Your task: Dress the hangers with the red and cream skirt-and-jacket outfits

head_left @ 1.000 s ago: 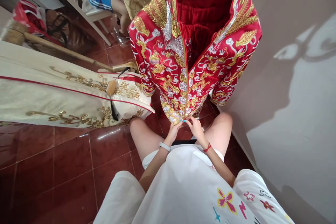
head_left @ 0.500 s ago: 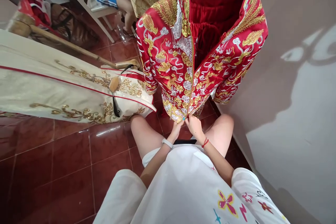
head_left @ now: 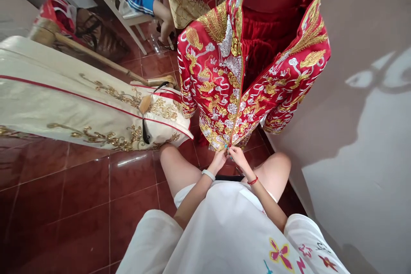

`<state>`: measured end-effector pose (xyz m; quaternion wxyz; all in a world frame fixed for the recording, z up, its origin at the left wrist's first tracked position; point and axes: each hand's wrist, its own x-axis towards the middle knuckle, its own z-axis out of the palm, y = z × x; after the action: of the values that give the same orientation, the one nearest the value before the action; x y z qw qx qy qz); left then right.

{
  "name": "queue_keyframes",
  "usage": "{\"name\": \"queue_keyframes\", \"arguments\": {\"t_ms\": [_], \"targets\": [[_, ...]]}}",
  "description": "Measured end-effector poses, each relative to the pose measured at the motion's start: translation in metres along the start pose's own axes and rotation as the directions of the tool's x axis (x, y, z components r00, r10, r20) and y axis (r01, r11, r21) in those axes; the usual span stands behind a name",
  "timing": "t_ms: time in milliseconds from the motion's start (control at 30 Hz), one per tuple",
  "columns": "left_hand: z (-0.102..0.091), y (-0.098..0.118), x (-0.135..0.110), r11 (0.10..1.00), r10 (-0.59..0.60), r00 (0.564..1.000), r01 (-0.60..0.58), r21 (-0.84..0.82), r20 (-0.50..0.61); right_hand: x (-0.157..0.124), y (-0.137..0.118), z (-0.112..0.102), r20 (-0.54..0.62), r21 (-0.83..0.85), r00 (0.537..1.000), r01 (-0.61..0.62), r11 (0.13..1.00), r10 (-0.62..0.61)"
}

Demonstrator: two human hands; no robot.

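Red embroidered jacket (head_left: 228,87) is upright before the person's knees (head_left: 175,160), collar (head_left: 236,6) up and away, long axis running down to the hem (head_left: 214,140). There the left hand (head_left: 219,159) and right hand (head_left: 238,158) meet, pinched on it, fingertip detail too small to tell. It should handle heavy and stiffish, snagging easily; grip the edging (head_left: 239,109).

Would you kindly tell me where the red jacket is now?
In the head view, the red jacket is above and right of centre, between the cream garment and the wall, with the left hand and right hand at its hem.
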<state>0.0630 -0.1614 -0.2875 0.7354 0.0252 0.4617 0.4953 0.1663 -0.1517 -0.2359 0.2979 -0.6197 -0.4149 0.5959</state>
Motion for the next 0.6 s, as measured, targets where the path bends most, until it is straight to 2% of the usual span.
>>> {"name": "queue_keyframes", "arguments": {"t_ms": [167,333,500,600], "targets": [[0.002,-0.002,0.01,0.998,-0.057,0.997,0.058,0.018,-0.049,0.005,-0.013,-0.003,0.072,0.154,0.994,-0.096,0.983,0.086],[0.004,0.002,0.016,0.995,-0.081,0.993,0.086,0.056,-0.084,0.02,-0.037,-0.012,0.034,0.249,0.994,-0.109,0.962,0.104],[0.01,0.003,0.013,0.991,-0.026,0.987,0.047,0.128,-0.156,0.017,-0.048,-0.014,0.014,0.297,0.995,-0.097,0.95,0.097],[0.01,0.0,0.002,0.978,0.083,0.96,-0.026,0.209,-0.268,0.005,-0.042,-0.009,-0.006,0.307,0.996,-0.086,0.948,0.092]]}}
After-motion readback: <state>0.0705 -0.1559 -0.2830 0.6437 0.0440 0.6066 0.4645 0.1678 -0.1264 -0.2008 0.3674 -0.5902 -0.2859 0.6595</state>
